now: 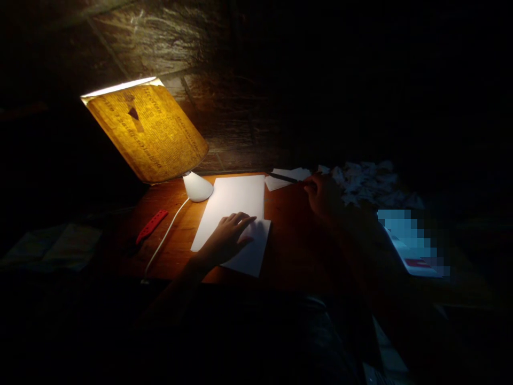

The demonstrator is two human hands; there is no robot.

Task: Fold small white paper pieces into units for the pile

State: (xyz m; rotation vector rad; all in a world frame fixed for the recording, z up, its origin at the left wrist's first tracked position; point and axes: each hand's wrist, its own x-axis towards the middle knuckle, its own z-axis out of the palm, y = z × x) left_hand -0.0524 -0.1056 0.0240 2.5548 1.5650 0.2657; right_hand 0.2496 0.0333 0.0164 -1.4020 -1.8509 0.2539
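My left hand [228, 238] lies on white paper with its fingers stretched out and pressing down. Under it is a smaller white sheet [250, 256], which overlaps a larger white sheet [240, 195] on the wooden table. Off to the right, my right hand [318, 195] is closed around the handle end of what looks like a dark knife [282, 176]. Its long thin blade points left, over or just beside a few white paper pieces [292, 175]. Deep shadow hides most of the right hand's fingers.
A lit lamp with a yellow printed shade [148, 131] and white base [197, 187] stands at the back left. Its white cord [166, 232] runs forward past a red slim tool [152, 225]. Crumpled or cut paper bits [368, 182] and a glowing screen [412, 240] lie right.
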